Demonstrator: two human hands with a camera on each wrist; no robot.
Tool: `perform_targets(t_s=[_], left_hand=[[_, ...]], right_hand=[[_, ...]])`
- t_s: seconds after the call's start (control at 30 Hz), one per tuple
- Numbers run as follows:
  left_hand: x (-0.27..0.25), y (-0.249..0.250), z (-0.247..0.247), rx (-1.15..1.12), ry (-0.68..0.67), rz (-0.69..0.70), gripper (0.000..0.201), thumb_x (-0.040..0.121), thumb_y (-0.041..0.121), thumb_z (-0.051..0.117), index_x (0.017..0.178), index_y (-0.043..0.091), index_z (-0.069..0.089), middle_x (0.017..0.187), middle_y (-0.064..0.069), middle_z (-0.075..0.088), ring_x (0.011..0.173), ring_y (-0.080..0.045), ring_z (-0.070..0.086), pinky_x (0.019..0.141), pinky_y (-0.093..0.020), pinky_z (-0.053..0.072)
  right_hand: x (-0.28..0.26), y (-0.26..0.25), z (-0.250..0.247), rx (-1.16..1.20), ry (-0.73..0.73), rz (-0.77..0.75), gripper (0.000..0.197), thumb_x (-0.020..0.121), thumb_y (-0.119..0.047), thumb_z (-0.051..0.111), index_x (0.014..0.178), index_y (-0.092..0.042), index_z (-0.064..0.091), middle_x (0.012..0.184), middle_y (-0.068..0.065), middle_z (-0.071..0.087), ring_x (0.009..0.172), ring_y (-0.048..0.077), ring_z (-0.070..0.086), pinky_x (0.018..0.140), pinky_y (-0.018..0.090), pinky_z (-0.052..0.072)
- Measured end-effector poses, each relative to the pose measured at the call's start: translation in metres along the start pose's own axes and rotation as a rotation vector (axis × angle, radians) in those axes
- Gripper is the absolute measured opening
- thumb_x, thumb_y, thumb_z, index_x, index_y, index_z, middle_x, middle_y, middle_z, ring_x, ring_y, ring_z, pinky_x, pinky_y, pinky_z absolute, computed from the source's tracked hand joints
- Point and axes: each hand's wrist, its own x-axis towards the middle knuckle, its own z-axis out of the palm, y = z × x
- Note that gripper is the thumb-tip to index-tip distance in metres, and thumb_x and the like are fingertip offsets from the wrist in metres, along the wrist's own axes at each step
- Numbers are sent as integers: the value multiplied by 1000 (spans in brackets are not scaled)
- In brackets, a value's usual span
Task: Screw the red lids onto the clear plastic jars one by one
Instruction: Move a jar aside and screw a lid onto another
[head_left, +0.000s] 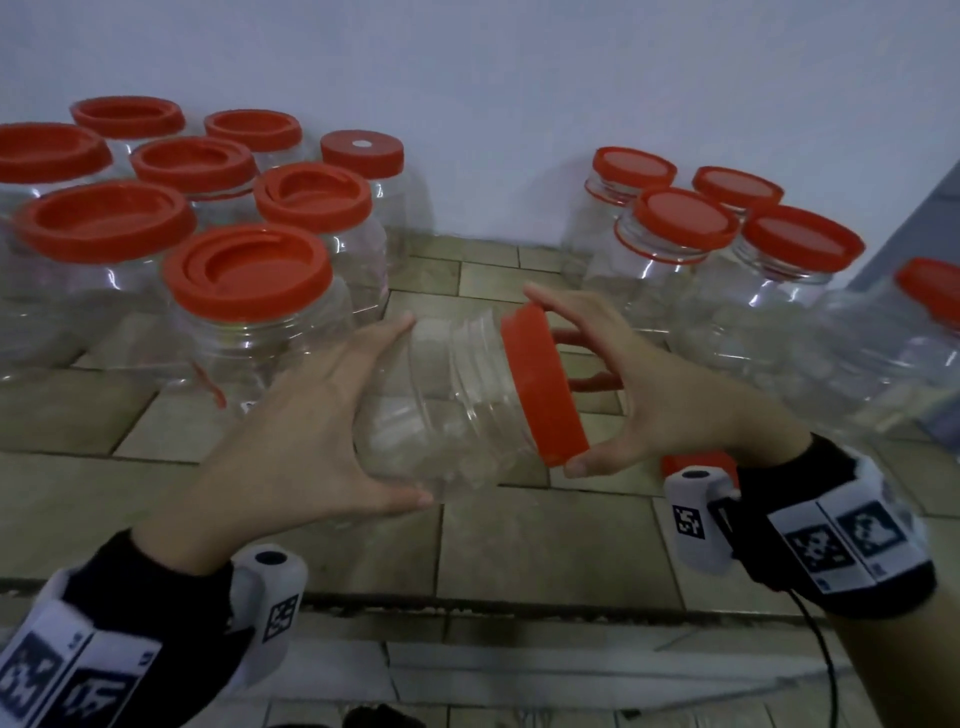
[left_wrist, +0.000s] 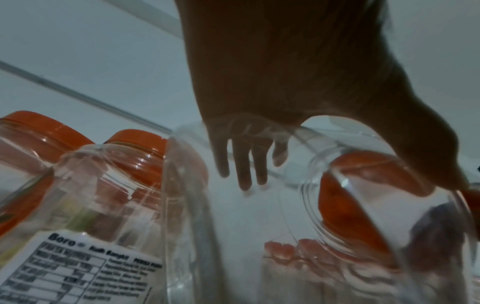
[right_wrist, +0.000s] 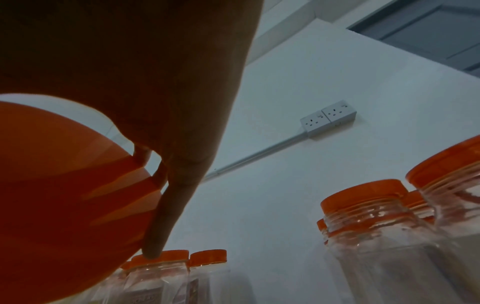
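Observation:
A clear plastic jar (head_left: 441, 405) lies on its side in mid-air above the tiled floor, its mouth pointing right. My left hand (head_left: 306, 415) grips the jar's base end, fingers over the top and thumb underneath. A red lid (head_left: 545, 384) with a red handle sits on the jar's mouth. My right hand (head_left: 649, 384) holds the lid's rim between fingers on top and thumb below. In the left wrist view my fingers (left_wrist: 241, 164) show through the clear jar (left_wrist: 259, 226). In the right wrist view the red lid (right_wrist: 64, 195) fills the left side under my fingers (right_wrist: 168, 205).
Several lidded jars (head_left: 249, 312) stand in a group at the left by the white wall, and several more lidded jars (head_left: 727, 270) stand at the right. A loose red lid (head_left: 698, 462) lies on the floor (head_left: 519, 545) under my right wrist. Wall sockets (right_wrist: 328, 118) show above.

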Motion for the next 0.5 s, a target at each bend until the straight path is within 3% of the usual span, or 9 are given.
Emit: perform_targets(t_s=[0.2, 0.27, 0.33, 0.43, 0.5], left_hand=[[5, -2, 8, -22, -75, 93, 119, 43, 78, 62, 144, 40, 13, 146, 13, 31, 132, -7, 32, 108, -39, 31], [7, -2, 11, 52, -78, 129, 119, 44, 79, 60, 145, 38, 11, 148, 9, 32, 133, -11, 33, 108, -43, 32], [6, -2, 16, 111, -74, 169, 118, 45, 79, 57, 144, 37, 11, 148, 6, 33, 133, -16, 35, 105, -48, 34], [3, -2, 22, 121, -79, 176, 116, 46, 78, 56, 144, 38, 9, 148, 7, 32, 131, -15, 35, 102, -40, 32], [3, -3, 23, 138, -81, 181, 115, 47, 77, 56, 145, 36, 11, 148, 7, 33, 130, -15, 36, 101, -37, 30]], right_hand=[[-8, -11, 11, -83, 44, 2, 118, 55, -34, 87, 141, -45, 7, 143, -18, 15, 131, -6, 27, 92, 7, 40], [-9, -12, 16, -84, 31, 100, 119, 53, -41, 86, 140, -47, 5, 140, -14, 20, 125, -4, 35, 89, 11, 45], [-9, -12, 21, -98, 10, 236, 122, 47, -58, 82, 141, -46, 5, 138, -12, 25, 116, 3, 47, 86, 21, 50], [-11, -11, 27, 44, 33, 359, 107, 52, -69, 67, 142, -37, 20, 131, -13, 37, 106, 6, 54, 71, 25, 55], [-11, -12, 30, 66, 26, 362, 101, 55, -66, 74, 137, -38, 23, 131, -15, 37, 111, 7, 52, 79, 27, 55]])
